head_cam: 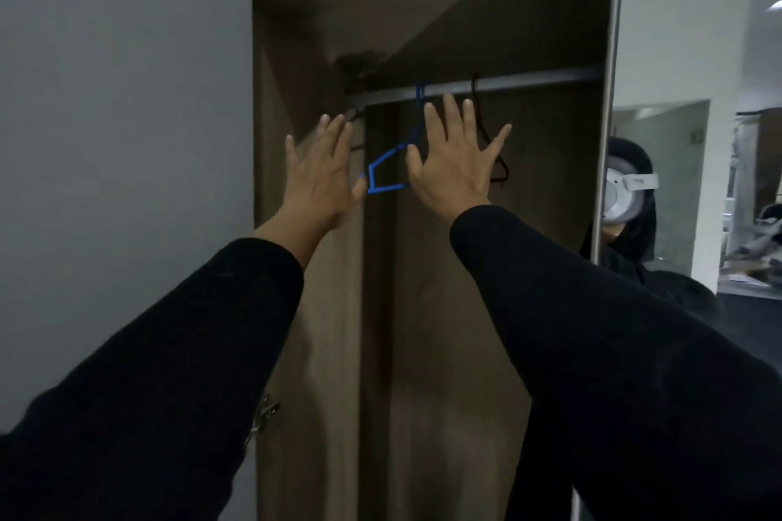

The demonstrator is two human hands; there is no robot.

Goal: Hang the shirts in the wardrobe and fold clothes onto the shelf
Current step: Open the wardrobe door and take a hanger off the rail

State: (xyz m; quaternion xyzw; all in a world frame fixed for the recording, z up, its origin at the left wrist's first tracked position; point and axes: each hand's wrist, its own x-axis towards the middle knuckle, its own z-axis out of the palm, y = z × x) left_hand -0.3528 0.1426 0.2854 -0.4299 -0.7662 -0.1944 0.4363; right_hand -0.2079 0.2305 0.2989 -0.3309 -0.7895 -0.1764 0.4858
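Step looks like fetching a hanger. Left hand (321, 173) and right hand (452, 159) both released, fingers spread, holding nothing. Blue hanger (387, 169) hangs on rail (529, 82) between them; dark hanger (493, 131) at right hand's 3 o'clock. No shirt in view. Next: grip the blue hanger, unhook it.

The rail (529, 82) carries a blue hanger (387, 169) near its left end and a dark hanger (493, 140) mid-rail; the stretch right of that is bare. Below the hangers the wardrobe (423, 351) stands open. A mirrored door (609, 140) bounds the right side.
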